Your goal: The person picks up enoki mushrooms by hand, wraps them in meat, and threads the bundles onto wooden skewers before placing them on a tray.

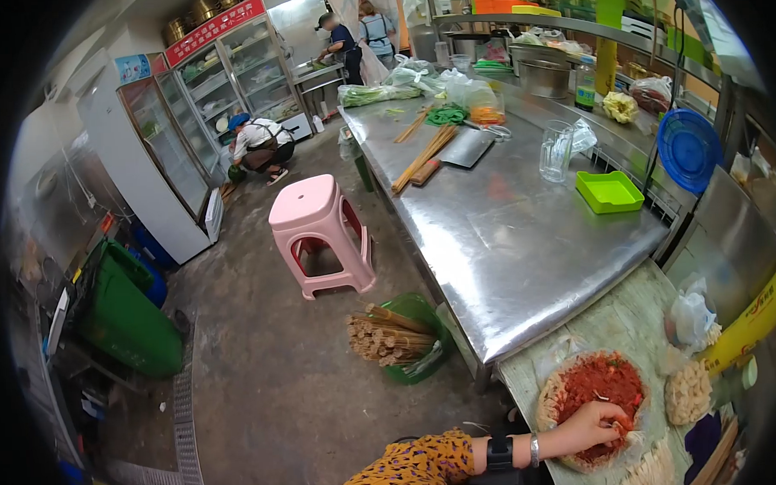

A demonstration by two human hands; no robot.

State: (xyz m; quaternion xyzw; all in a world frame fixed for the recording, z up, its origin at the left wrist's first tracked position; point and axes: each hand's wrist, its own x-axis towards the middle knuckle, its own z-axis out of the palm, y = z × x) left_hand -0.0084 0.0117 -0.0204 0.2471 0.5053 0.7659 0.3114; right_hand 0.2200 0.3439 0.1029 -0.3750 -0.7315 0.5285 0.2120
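Observation:
My left hand [598,427], with a dark band and a silvery bracelet at the wrist, reaches in from the lower middle. Its fingers are bent and pressed together over a round mass of red, wet-looking food [594,379]. Whatever they pinch is hidden or too small to name. Pale strands edge the red food, and clear plastic shows behind it. It rests on a worn pale-green board [529,376]. Close by lie a bunch of thin white enoki-like strands [651,468] and a bag of pale pieces [689,393]. My right hand is out of view.
A steel table [490,239] holds wooden skewers [425,158], a cleaver [468,147], a glass pitcher [556,151] and a green tray [608,192]. A pink stool [319,236] and a green bin of sticks [421,335] stand left. One person [261,144] crouches by the fridges; two others stand farther back.

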